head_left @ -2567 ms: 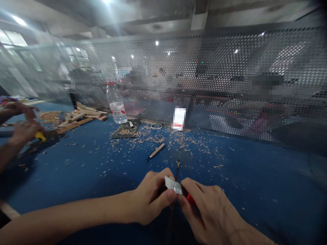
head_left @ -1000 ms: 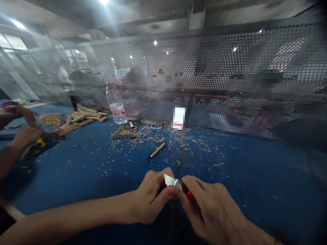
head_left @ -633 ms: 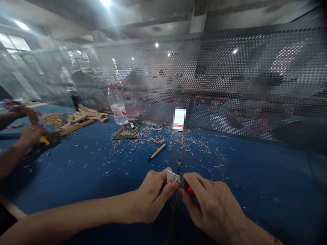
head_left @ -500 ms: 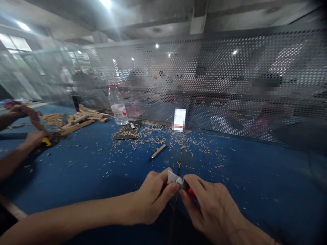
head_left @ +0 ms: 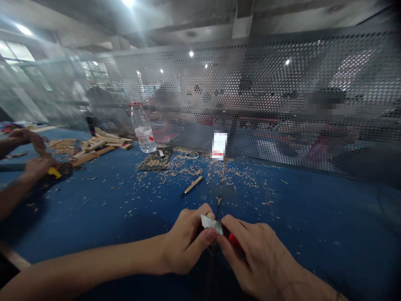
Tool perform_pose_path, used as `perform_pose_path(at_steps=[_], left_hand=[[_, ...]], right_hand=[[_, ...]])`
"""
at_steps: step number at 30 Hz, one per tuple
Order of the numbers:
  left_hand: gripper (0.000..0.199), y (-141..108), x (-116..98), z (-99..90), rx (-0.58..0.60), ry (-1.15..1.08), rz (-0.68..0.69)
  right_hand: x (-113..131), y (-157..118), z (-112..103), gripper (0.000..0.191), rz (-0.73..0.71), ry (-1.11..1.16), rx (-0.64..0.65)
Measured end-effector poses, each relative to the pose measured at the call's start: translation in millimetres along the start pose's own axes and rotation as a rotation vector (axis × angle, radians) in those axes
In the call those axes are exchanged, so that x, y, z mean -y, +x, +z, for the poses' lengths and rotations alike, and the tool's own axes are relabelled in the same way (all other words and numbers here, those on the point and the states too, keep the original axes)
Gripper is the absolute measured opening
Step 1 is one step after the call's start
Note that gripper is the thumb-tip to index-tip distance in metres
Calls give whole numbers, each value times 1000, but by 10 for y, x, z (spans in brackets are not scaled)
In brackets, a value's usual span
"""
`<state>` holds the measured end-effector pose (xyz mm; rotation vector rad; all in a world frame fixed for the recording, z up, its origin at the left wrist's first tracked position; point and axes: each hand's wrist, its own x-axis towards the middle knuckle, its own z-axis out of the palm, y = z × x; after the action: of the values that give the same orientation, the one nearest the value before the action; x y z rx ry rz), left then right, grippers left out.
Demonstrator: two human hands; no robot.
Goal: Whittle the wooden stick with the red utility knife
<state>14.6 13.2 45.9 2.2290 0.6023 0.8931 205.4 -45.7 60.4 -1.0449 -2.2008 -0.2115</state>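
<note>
At the near edge of the blue work table (head_left: 300, 217), a craft knife (head_left: 219, 228) with a red handle (head_left: 233, 239) is gripped by the right hand (head_left: 258, 259). The fingers are closed around the handle, which is mostly hidden by them, and the wide silver blade (head_left: 211, 223) is pointed toward the left. The left hand (head_left: 186, 242) is also nearly closed. A small wood piece (head_left: 211, 215) seems to be held inside it, but only a pale tip can be seen, so its shape cannot be told. The two hands are almost touching. The knife is judged to be light and stiff, and it should be taken by the handle only, because the thin blade is likely sharp. Further away, wood shavings (head_left: 188, 169) are scattered on the table, and a thin carved stick (head_left: 191, 185) is lying among them. Behind these, a dark mat (head_left: 155, 164), a plastic water bottle (head_left: 143, 129) and a pile of wooden sticks (head_left: 97, 147) are placed. At the left, a yellow-handled tool (head_left: 54, 172) is held by another person's hands (head_left: 39, 167). Beyond everything, a perforated metal screen (head_left: 250, 83) is standing.
</note>
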Motion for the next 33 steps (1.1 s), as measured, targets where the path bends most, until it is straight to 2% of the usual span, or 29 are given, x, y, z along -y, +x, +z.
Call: perform_pose_path(at_steps=[5,10,15,21,26,29,33], left_hand=[[52,-34,55,24,-28,12,34],[47,-84,7,8,-11,69,-63],[40,-89,-65,-49,48,-8,-34],[31,-73,-89,-54,32,-5,-15],[33,-46,-87,-33,24,-23,-23],[38,-41,-76,-32,46,-9,-36],[48,-55,-42,-24,17,54,11]], right_hand=[[-47,-7,2,32,3,-16,19],[-68,6,8,32,-24,-90,-32],[30,1,12,34,-27,-27,-46],[74,0,-41,32,14,66,3],[39,9,-51,32,-30,121,26],[22,-6,-19,34,-18,70,24],[13,-13,11,38,-31,-1,-2]])
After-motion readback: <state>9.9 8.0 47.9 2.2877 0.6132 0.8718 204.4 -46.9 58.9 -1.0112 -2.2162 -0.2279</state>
